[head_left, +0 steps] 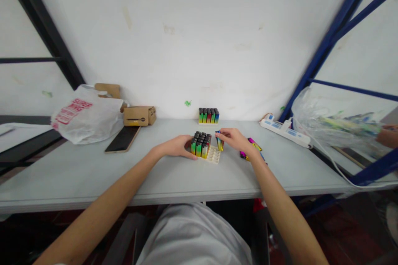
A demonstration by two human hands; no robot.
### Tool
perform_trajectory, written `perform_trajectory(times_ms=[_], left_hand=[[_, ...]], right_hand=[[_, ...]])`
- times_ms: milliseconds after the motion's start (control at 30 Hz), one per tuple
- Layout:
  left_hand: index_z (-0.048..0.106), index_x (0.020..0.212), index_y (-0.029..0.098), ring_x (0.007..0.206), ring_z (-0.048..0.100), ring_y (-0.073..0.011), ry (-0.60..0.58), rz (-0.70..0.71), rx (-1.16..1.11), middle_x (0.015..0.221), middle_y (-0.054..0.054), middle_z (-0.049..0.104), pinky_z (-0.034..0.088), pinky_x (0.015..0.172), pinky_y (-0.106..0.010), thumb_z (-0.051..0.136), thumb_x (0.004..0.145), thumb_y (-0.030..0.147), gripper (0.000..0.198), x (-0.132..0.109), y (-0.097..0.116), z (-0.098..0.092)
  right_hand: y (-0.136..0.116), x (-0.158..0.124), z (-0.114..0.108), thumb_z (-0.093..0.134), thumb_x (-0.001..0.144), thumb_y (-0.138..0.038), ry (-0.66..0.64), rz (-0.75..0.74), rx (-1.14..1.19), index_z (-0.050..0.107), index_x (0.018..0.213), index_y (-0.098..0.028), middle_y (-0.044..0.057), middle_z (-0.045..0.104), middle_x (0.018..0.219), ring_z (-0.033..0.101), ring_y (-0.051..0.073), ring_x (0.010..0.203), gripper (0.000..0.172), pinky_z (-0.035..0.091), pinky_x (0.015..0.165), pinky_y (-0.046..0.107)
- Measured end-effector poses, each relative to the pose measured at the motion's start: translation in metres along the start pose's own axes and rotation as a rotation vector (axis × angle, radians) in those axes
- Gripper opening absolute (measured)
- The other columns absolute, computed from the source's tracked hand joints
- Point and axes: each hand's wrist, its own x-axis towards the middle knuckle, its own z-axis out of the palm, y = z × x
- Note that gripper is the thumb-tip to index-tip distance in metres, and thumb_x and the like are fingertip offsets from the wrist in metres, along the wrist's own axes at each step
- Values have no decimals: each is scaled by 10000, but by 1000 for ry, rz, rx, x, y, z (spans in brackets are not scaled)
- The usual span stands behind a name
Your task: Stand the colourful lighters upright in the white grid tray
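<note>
A white tray [214,155] with round holes lies on the table in front of me, its left part filled with upright lighters [199,144] with black tops and green, silver and yellow bodies. My left hand [180,146] wraps round the left side of this group, thumb at the near corner; its far fingers are partly hidden. Pinched in my right hand [231,136] is a single blue and yellow lighter [219,141], held slightly tilted over the right side of the tray. Several loose lighters [255,144] in purple, yellow and blue lie beside my right wrist, partly covered by it.
Against the wall stands another filled lighter tray [208,116]. To the left are a plastic bag [83,114], a cardboard box [139,116] and a dark phone [122,138]. A power strip [286,131] lies right. Another person's hand [388,136] shows beyond the blue frame [326,49].
</note>
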Motion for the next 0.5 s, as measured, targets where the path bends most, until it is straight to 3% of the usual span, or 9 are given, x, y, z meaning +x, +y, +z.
perform_trajectory(times_ms=[267,500], left_hand=[[684,1052,173,820,629,-244,7,-6,14,943,-45,704,477,702,-324,862,638,670,671,0,2,0],[680,1055,178,816,624,-240,16,-14,36,936,-39,703,476,701,-319,865,638,667,668,0,2,0]], right_hand=[[-1,-1,6,686,912,-652,-60,65,313,662,815,-207,58,762,798,782,270,830,456,562,733,329],[3,1,13,706,933,-517,-76,41,166,653,798,-213,62,778,785,779,260,790,337,548,697,321]])
